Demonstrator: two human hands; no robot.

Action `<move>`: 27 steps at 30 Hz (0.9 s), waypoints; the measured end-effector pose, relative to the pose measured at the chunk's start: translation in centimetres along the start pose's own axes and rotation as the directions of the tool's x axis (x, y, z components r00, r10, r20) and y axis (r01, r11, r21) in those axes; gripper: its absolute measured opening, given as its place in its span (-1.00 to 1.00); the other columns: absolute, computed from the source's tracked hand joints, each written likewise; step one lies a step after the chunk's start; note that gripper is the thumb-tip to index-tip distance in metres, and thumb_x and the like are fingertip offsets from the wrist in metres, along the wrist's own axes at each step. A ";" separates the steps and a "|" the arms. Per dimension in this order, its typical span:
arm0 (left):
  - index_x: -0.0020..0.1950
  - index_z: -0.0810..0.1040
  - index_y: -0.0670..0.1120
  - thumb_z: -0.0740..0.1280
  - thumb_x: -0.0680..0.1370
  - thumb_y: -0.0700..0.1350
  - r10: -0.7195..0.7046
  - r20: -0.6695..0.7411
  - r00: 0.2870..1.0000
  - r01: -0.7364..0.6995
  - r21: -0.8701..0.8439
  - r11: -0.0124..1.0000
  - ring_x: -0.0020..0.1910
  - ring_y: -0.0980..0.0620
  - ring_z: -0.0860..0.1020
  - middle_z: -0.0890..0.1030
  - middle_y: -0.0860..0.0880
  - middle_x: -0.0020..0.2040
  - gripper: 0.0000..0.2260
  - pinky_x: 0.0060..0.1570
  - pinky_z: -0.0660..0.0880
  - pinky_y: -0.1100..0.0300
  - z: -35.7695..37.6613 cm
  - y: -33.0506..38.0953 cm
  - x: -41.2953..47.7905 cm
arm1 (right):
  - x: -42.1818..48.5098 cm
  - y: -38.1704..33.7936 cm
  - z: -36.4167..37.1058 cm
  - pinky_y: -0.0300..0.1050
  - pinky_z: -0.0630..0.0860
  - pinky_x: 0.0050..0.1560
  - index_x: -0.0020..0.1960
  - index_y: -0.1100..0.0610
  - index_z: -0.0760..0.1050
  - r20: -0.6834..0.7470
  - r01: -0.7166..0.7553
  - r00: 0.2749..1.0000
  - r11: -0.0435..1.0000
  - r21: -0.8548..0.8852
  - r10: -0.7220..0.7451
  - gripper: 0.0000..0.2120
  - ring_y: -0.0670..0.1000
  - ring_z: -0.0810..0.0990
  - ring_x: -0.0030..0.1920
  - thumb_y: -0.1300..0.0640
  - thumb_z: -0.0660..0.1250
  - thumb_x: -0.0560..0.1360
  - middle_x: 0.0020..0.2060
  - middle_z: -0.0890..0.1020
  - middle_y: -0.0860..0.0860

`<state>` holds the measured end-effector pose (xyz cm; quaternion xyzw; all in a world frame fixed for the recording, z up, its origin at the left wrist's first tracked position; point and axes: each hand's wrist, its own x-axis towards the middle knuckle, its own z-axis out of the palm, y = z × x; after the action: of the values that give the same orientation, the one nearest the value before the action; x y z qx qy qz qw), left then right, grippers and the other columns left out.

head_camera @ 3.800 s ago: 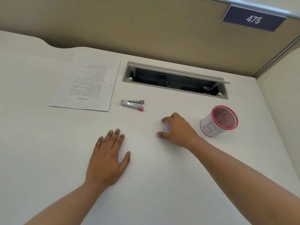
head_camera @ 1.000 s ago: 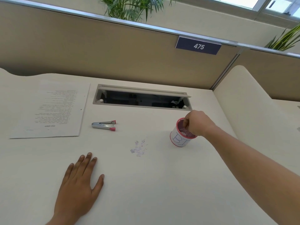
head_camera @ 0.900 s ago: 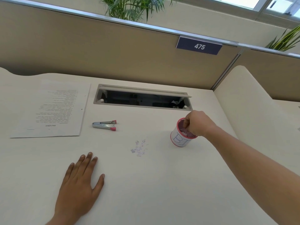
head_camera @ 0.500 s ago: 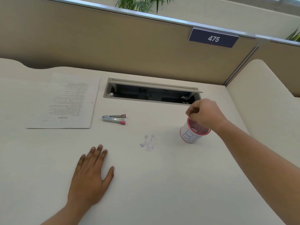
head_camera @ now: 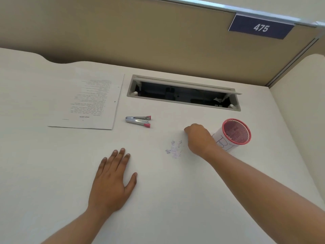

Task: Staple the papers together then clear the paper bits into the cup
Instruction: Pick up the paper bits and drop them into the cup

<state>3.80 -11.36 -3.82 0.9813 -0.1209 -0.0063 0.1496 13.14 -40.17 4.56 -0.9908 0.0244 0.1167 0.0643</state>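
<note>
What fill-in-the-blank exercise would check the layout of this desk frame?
1. The sign on the partition reads ____.
2. The left hand rests palm-down on the ____.
3. The paper bits lie beside the right hand, outside the ____.
4. As the camera sees it, the stapler lies to the ____ of the papers.

Missing words: 475; desk; cup; right.

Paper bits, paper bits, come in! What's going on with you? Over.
Left hand flat on white desk. Right hand curled beside small purplish paper bits, grip hidden. Pink mesh cup stands just right of that hand. Nothing in the way.
</note>
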 end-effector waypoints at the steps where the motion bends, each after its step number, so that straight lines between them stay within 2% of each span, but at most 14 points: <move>1: 0.53 0.36 -0.07 0.09 0.58 0.22 0.001 -0.003 1.000 -0.001 0.000 1.000 0.57 -0.01 0.24 0.31 -0.02 0.58 -0.40 0.56 0.04 0.02 0.0 0.0 0.0 | -0.2 -0.2 0.4 -0.11 0.40 -0.14 0.06 0.25 0.53 -0.009 0.027 1.000 0.998 -0.052 -0.027 -0.69 0.17 0.54 0.04 0.44 0.12 0.44 0.00 0.52 0.15; 4: 0.53 0.36 -0.07 0.10 0.58 0.21 0.001 -0.007 1.000 0.000 0.001 1.000 0.57 -0.01 0.24 0.31 -0.02 0.58 -0.41 0.55 0.06 -0.01 0.0 0.0 0.0 | -1.3 -0.9 2.1 -0.08 0.34 -0.23 -0.01 0.25 0.50 -0.028 0.130 0.990 0.983 -0.131 -0.135 -0.74 0.16 0.47 -0.03 0.46 0.15 0.40 0.01 0.49 0.16; 9: 0.52 0.37 -0.08 0.09 0.58 0.21 0.005 -0.015 1.000 -0.005 -0.001 1.000 0.57 -0.03 0.26 0.32 -0.04 0.58 -0.40 0.54 0.09 -0.04 0.1 0.0 0.0 | -4.6 -1.9 3.7 -0.03 0.37 -0.25 0.08 0.24 0.48 -0.008 0.333 0.942 0.934 -0.129 -0.337 -0.68 0.17 0.46 -0.01 0.46 0.18 0.38 0.01 0.47 0.14; 13: 0.53 0.36 -0.07 0.09 0.58 0.21 0.004 -0.017 1.000 -0.004 0.000 1.000 0.58 -0.02 0.24 0.31 -0.03 0.58 -0.40 0.54 0.09 -0.04 0.1 0.0 0.0 | -2.6 -2.0 2.9 0.07 0.52 -0.02 0.16 0.21 0.47 -0.014 0.276 0.961 0.961 -0.016 -0.277 -0.62 0.17 0.46 0.07 0.43 0.13 0.39 0.07 0.48 0.12; 18: 0.54 0.35 -0.07 0.09 0.58 0.21 -0.001 -0.021 1.000 0.001 -0.005 1.000 0.58 -0.01 0.23 0.30 -0.02 0.59 -0.41 0.54 0.09 -0.04 0.2 0.0 0.0 | 0.9 -2.4 3.0 0.02 0.48 0.18 0.30 0.27 0.43 -0.073 0.193 0.979 0.981 0.035 -0.190 -0.54 0.18 0.41 0.23 0.44 0.15 0.42 0.26 0.46 0.14; 22: 0.53 0.36 -0.07 0.10 0.58 0.21 0.001 -0.028 1.000 -0.001 -0.008 1.000 0.58 -0.02 0.24 0.31 -0.03 0.58 -0.41 0.54 0.10 -0.04 0.1 0.0 0.0 | 0.1 -2.6 4.5 0.02 0.47 0.18 0.21 0.25 0.53 -0.137 0.319 0.943 0.942 0.101 -0.304 -0.71 0.17 0.45 0.19 0.14 0.17 0.59 0.20 0.54 0.13; 25: 0.53 0.35 -0.07 0.09 0.58 0.21 -0.003 -0.027 1.000 0.002 -0.007 1.000 0.58 -0.02 0.24 0.31 -0.03 0.58 -0.41 0.54 0.09 -0.04 0.1 0.0 0.0 | -2.3 -1.7 5.3 0.07 0.53 0.07 0.13 0.22 0.57 -0.127 0.435 0.897 0.897 0.075 -0.424 -0.67 0.15 0.51 0.11 0.01 0.19 0.59 0.09 0.59 0.09; 27: 0.53 0.36 -0.08 0.09 0.58 0.21 -0.001 -0.029 1.000 0.001 -0.007 1.000 0.57 -0.03 0.25 0.32 -0.04 0.58 -0.41 0.54 0.10 -0.04 0.1 0.0 0.0 | -3.7 -0.8 5.2 0.02 0.53 0.10 0.16 0.18 0.56 -0.084 0.461 0.887 0.884 0.081 -0.454 -0.59 0.11 0.52 0.12 -0.10 0.15 0.58 0.09 0.59 0.06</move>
<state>3.78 -11.37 -3.94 0.9809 -0.1181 0.0076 0.1545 8.41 -38.54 0.55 -0.9673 -0.2022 0.0660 0.1380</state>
